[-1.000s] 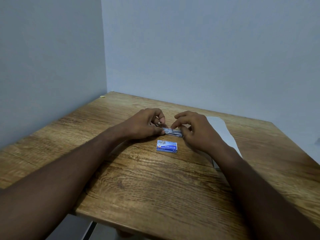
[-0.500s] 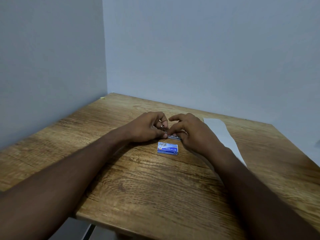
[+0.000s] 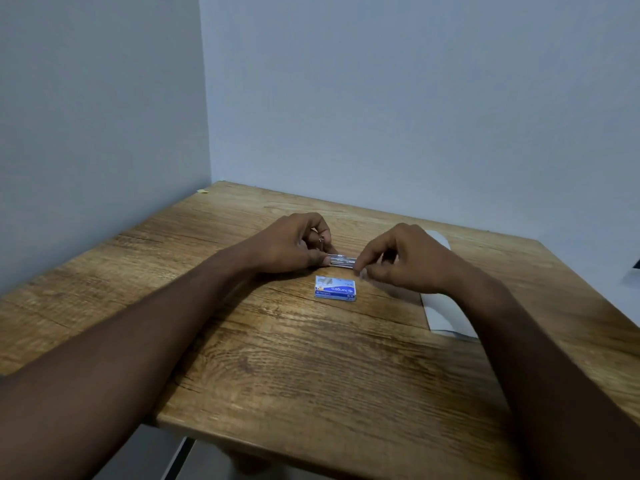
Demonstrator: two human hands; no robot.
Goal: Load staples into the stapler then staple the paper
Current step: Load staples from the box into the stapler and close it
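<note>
Two hands (image 3: 294, 245) on stapler (image 3: 343, 260), staple box (image 3: 335, 288) beside

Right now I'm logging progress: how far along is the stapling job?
Early. Done: staple box is out on the table. In hand: left hand and right hand work the small metal stapler, seemingly loading. Left: stapling the paper, lying under the right forearm.
</note>
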